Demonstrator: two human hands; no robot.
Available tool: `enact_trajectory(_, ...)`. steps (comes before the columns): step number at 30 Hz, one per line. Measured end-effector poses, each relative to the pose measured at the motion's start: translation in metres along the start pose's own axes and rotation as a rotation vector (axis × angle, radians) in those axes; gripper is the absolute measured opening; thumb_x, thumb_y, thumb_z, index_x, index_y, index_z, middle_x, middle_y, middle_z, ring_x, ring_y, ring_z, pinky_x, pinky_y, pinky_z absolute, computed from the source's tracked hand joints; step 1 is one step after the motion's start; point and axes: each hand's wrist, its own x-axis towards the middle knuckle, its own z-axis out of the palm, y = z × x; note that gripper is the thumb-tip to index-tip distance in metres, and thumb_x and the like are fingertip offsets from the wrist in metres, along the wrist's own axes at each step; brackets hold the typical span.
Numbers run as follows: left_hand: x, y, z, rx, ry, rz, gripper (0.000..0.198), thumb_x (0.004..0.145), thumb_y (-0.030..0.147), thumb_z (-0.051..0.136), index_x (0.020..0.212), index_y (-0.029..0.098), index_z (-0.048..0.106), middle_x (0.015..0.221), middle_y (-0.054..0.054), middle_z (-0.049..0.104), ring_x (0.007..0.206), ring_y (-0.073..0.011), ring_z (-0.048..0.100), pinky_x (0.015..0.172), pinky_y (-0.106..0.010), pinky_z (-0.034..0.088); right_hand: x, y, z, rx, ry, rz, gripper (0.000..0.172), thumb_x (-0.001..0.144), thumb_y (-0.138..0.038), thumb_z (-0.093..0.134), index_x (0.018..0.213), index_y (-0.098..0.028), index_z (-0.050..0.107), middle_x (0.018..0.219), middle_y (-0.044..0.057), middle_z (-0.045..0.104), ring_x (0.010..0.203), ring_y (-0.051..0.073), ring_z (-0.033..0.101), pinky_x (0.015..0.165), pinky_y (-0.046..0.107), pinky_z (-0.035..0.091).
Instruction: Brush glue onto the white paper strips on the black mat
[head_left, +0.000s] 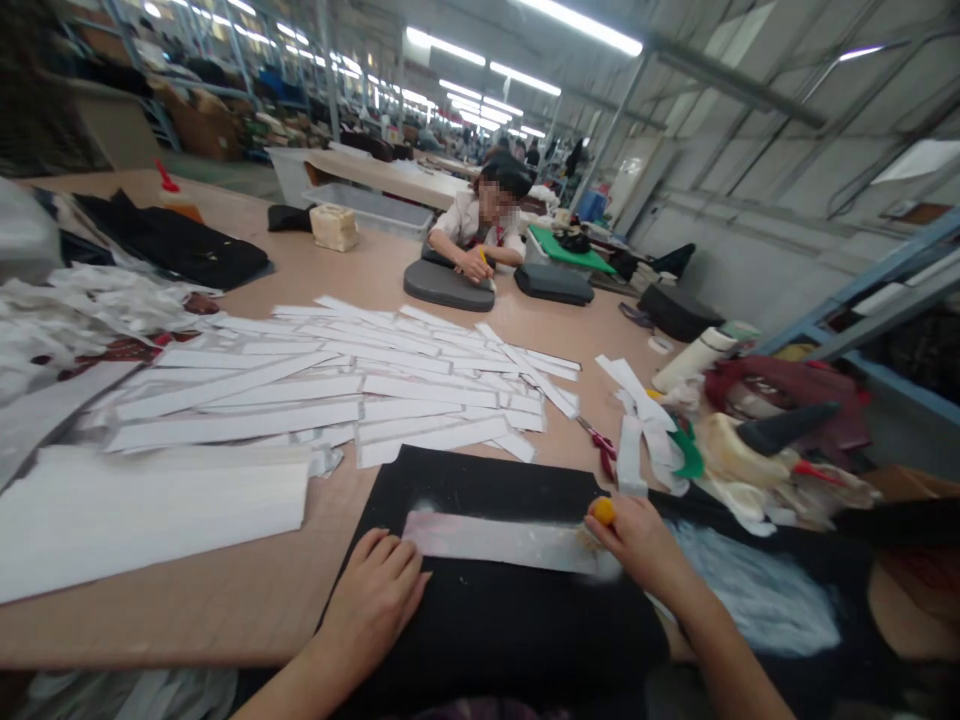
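Left hand lies on a black sheet at 6 o'clock, fingers slightly spread, tips at the lower left end of a long pale strip. The strip lies across the black sheet, its surface glossy and streaked, faintly pink toward the left end. Right hand is at the strip's right end, around 5 o'clock, fingers curled and pinching a small yellow lump. Its material cannot be told from this view. A yellowish smear marks the strip just under it.

A whitish smudge covers the black sheet to the right of the right hand. Red-handled scissors lie just beyond the sheet's top edge, near 1 o'clock, on a wooden table. Many white strips lie scattered and overlapping from 10 to 12 o'clock. A wide white sheaf sits at 9 o'clock. White scraps are heaped at 10 o'clock, and black fabric lies beyond them.

At 2 to 3 o'clock, a white bottle stands tilted among mixed offcuts. Far off at 12 o'clock, a co-worker leans over a grey pad, one hand holding something yellow.
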Motion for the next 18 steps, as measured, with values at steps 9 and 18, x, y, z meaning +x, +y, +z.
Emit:
enact_trajectory(9, 0.008, -0.003, 0.002, -0.007, 0.083, 0.1, 0.027, 0.089, 0.025, 0.038, 0.082, 0.017, 0.063, 0.086, -0.006, 0.065, 0.083, -0.0208, 0.057, 0.091, -0.043, 0.035, -0.025, -0.004, 0.0, 0.246, -0.088, 0.206, 0.024, 0.086, -0.034, 0.047, 0.081, -0.019, 0.065, 0.079, 0.003, 0.067, 0.077, 0.018, 0.059, 0.076, 0.031, 0.042)
enact_trajectory(18, 0.007, -0.023, 0.012, 0.042, -0.049, 0.123, 0.019, 0.083, 0.039, 0.051, 0.09, 0.026, 0.064, 0.089, -0.002, 0.065, 0.083, -0.0198, 0.059, 0.092, -0.041, 0.034, -0.052, 0.027, -0.013, 0.004, -0.01, 0.255, 0.025, 0.088, -0.032, 0.045, 0.078, -0.019, 0.064, 0.074, 0.004, 0.065, 0.073, 0.019, 0.059, 0.074, 0.032, 0.042)
